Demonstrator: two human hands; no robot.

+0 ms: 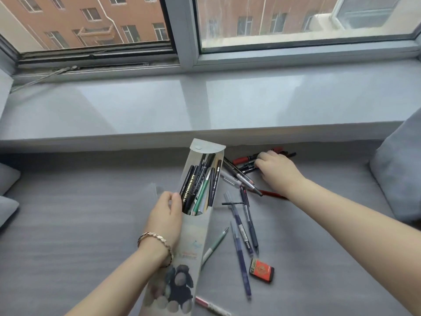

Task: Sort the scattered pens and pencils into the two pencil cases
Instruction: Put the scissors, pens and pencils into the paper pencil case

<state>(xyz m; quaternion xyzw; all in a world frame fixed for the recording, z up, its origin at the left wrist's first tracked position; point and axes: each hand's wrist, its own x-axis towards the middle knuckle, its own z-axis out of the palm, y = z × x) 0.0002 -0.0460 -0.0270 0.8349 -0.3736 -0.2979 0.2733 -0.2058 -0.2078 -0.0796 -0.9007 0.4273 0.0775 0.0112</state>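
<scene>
Pencil case (193,236) gripped by left hand (164,215); right hand (276,171) grasps pens (241,159) beside windowsill (205,133) edge.

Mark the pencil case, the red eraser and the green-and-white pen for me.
pencil case (193,233): head view, printed front wall below the opening.
red eraser (261,270): head view, middle of its red wrapper.
green-and-white pen (216,244): head view, mid-barrel.

The flat pencil case (193,238) is gripped at its open mouth by the left hand (165,215); dark pens and pencils (200,188) are packed inside. The right hand (276,171) is laid over a cluster of red and black pens (245,159) below the windowsill (205,106); a grip cannot be confirmed. Blue and grey pens (242,231) and a red eraser (262,270) are scattered on the grey surface (79,224).
</scene>
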